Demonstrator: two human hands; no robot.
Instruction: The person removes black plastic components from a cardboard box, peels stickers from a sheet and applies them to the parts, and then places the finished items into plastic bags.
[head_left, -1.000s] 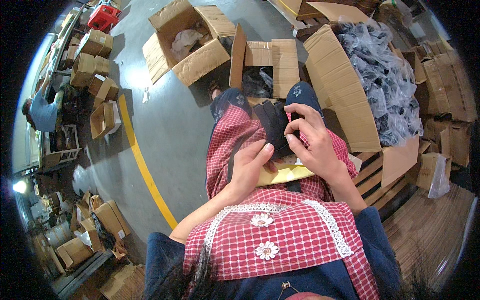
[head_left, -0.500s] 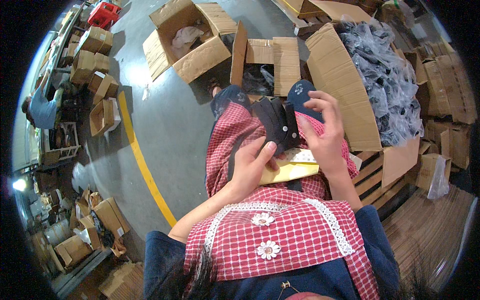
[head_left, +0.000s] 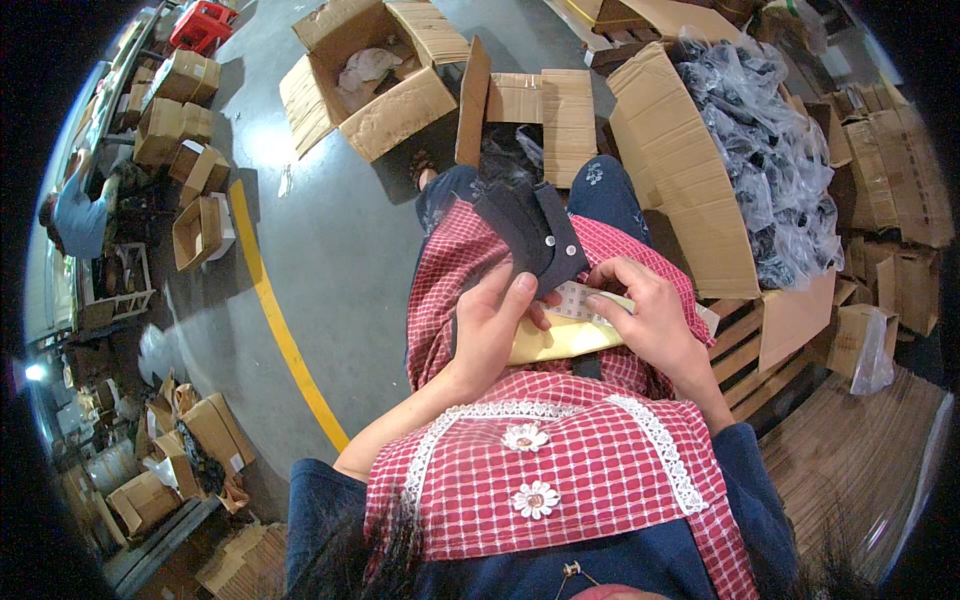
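Observation:
Over my lap, my left hand (head_left: 488,325) is closed on a black fabric strap-like piece (head_left: 530,230), with its thumb pressed on the near end. The piece is folded or layered and carries two small round whitish dots. Under it lies a white sheet with rows of small printed marks (head_left: 580,302), on top of a yellow pad or card (head_left: 548,342). My right hand (head_left: 650,315) is bent over the right part of the sheet, thumb and fingers closed at it. Whether a small piece is between those fingertips is hidden.
An open carton (head_left: 375,85) stands ahead on the floor, a smaller open box (head_left: 515,98) beyond my knees. At right, a big carton (head_left: 690,170) holds bagged dark items (head_left: 755,150) above a wooden pallet (head_left: 760,360). Another person (head_left: 85,215) is far left, past a yellow floor line (head_left: 280,335).
My right hand has come down from its raised, spread position onto the white sheet, fingers closing. The black piece has tilted and shifted slightly left and nearer in my left hand.

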